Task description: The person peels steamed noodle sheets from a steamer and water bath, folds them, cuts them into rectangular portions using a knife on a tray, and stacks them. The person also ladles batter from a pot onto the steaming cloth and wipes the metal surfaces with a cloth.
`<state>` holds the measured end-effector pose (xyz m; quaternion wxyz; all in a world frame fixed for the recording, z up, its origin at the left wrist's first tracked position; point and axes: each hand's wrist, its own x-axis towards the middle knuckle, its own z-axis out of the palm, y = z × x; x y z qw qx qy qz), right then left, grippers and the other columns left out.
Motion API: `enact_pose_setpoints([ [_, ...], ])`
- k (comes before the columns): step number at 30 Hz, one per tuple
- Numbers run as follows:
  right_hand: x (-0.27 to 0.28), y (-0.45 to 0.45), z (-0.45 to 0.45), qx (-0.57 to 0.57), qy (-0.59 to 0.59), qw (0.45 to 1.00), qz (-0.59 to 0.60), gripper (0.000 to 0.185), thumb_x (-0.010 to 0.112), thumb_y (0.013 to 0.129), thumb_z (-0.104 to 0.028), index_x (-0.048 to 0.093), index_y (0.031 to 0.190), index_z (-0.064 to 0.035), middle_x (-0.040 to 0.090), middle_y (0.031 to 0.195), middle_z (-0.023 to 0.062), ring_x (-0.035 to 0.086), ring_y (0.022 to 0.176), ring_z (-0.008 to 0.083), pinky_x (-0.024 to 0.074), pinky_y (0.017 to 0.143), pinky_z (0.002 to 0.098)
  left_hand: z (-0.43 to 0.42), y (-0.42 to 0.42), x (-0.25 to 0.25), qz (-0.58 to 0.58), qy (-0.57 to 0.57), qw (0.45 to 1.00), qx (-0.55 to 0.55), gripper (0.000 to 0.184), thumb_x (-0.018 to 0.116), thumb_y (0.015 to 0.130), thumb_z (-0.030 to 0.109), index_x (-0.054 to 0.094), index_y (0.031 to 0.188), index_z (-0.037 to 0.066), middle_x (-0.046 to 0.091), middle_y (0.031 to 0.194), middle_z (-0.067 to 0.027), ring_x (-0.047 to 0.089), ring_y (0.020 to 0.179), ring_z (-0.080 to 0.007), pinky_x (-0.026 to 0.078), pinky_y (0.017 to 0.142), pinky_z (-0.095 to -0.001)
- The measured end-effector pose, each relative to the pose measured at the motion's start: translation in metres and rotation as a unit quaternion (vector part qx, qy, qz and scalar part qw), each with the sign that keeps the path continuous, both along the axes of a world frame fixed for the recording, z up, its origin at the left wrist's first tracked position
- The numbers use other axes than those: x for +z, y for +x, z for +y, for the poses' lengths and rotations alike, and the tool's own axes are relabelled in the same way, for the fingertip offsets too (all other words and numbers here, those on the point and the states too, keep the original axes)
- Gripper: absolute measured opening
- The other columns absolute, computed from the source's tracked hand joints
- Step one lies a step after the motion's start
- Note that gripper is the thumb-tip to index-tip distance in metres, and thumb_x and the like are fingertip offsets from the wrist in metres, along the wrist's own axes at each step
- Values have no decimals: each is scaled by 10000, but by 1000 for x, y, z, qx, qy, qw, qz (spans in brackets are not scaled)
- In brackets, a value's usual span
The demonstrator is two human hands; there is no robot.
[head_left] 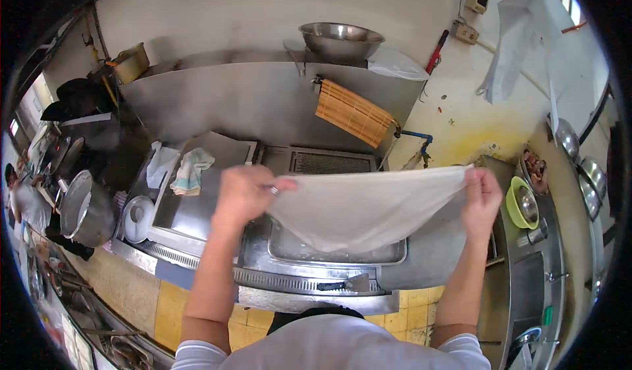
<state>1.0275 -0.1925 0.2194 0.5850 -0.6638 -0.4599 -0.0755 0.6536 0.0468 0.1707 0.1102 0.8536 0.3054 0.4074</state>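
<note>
Cloth [372, 205] over tray [296, 251], perhaps in contact.

White shirt [329, 345], 2 short sleeves [199, 355]; dark waist garment [316, 313]; 1 silver ring [274, 190], left hand [247, 191].

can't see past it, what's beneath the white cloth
Beneath the white cloth, the near edge of a metal tray shows. The cloth covers much of the inside; what lies there cannot be seen.

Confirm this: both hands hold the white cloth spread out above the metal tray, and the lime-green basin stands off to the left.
Wrong side: in the head view, the lime-green basin stands off to the right. The left hand and right hand do hold the white cloth above the metal tray.
</note>
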Motion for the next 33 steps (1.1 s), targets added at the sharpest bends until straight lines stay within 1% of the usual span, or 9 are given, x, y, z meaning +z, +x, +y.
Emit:
enact_pose_setpoints([
  [3,30,-3,-17,-16,30,999,13,250,661,1033,-229,651,909,-13,572,784,-34,499,757,87,422,689,262,-6,-24,56,-48,108,992,38,77,822,756,57,767,706,76,655,665,-115,602,592,-294,455,572,-380],
  [9,-1,-6,-46,-46,-15,999,18,250,703,1004,-205,689,859,-2,610,764,-31,515,746,68,421,662,248,-25,-51,48,-83,71,993,34,52,786,821,39,736,808,34,693,765,-131,649,659,-287,509,627,-400],
  [15,-115,10,-2,28,-165,939,301,227,628,1024,-167,697,874,-12,628,668,24,544,519,101,431,463,276,27,-9,-99,-113,-359,925,55,57,683,952,60,718,964,16,715,760,-75,662,651,-158,520,569,-312],
  [20,-202,91,100,127,-95,934,320,366,623,1005,-130,607,1345,6,695,1188,143,678,964,211,565,827,326,111,99,-151,-365,-444,816,-59,291,677,962,70,639,1244,8,730,1135,-118,698,1018,-168,573,789,-345],
  [23,-216,69,131,114,-137,939,295,573,626,986,-129,460,1527,-40,586,1434,201,630,1175,274,519,996,373,123,143,-187,-287,-316,896,-126,506,738,919,138,579,1393,58,638,1388,-165,615,1273,-248,536,994,-399],
  [27,-254,9,85,125,-462,878,17,701,670,897,-51,442,1558,-85,496,1553,215,532,1377,324,446,1116,404,35,120,-222,109,-226,957,-145,628,829,805,273,629,1372,93,601,1420,-227,580,1315,-380,410,1162,-477],
  [29,-318,-2,58,126,-399,891,-175,585,638,857,-52,571,1437,-61,636,1376,225,619,1254,345,468,1072,470,1,99,-268,214,-101,966,-105,482,808,778,242,707,1223,85,640,1340,-218,628,1231,-349,424,1122,-494],
  [32,-305,-3,45,62,-605,737,-294,355,612,859,-107,697,1203,-81,727,1178,163,672,1149,325,486,997,492,2,76,-300,269,-36,960,-67,326,744,790,236,732,1082,92,701,1168,-175,675,1099,-319,459,1039,-495],
  [33,-309,2,43,42,-579,750,-317,295,610,869,-137,705,1146,-93,731,1143,154,686,1112,317,485,985,485,8,70,-306,290,-27,954,-68,299,724,804,238,730,1066,94,710,1124,-158,681,1071,-320,466,1018,-499],
])
